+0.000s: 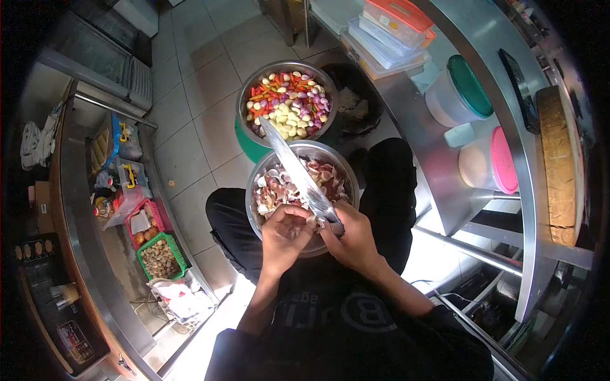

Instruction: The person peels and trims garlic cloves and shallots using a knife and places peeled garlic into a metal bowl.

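Note:
My right hand (348,236) is closed around the handle end of a large knife (293,166). Its broad, shiny blade points up and left over two metal bowls. Fingers curled, my left hand (287,236) pinches a small pale garlic clove (319,224) against the knife's near end, where both hands meet. Below them, a steel bowl (351,181) holds papery garlic and onion skins, between my legs. Just beyond it, a second steel bowl (241,108) contains peeled garlic, shallots and cut red and orange chillies. The blade's tip overlaps that bowl's near edge.
The far bowl rests on something green (249,143). On the left, a low shelf holds a green basket (141,257) of garlic and a pink basket (159,219). Tubs with green (469,86) and pink lids (503,160) stand on the right metal shelf.

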### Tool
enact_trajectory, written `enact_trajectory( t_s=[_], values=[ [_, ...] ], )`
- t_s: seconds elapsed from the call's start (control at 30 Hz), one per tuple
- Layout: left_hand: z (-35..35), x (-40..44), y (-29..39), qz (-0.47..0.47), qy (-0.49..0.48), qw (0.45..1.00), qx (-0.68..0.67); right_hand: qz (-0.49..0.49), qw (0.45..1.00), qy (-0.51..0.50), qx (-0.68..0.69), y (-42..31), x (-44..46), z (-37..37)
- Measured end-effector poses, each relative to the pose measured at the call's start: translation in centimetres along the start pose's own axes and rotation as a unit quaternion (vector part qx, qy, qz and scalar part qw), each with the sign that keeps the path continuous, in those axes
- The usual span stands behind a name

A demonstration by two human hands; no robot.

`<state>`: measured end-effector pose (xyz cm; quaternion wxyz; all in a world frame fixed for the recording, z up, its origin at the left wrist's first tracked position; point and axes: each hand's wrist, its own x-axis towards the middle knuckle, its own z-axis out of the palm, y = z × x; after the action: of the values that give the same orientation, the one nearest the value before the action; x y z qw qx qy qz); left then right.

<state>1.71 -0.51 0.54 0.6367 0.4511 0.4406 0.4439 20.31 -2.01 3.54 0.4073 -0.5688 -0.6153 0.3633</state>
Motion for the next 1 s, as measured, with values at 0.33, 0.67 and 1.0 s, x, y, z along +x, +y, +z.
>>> enact_trajectory(
  t_s=[0.33, 0.67, 1.0],
  values=[
    [-1.2, -0.1, -0.5, -0.08, 0.015, 0.99, -0.116, 0.04, 0.994, 0.031, 0.098, 0.7, -0.3, 0.4],
    [-1.2, 0.3, -0.5, -0.066, -0.036, 0.99, -0.116, 0.066, 0.991, 0.015, 0.115, 0.6, -0.4, -0.1],
    [-1.0, 0.1, -0.9, -0.143, -0.012, 0.958, -0.25, 0.111, 0.974, -0.014, 0.197, 1.3, -0.8, 0.2]
  ],
)
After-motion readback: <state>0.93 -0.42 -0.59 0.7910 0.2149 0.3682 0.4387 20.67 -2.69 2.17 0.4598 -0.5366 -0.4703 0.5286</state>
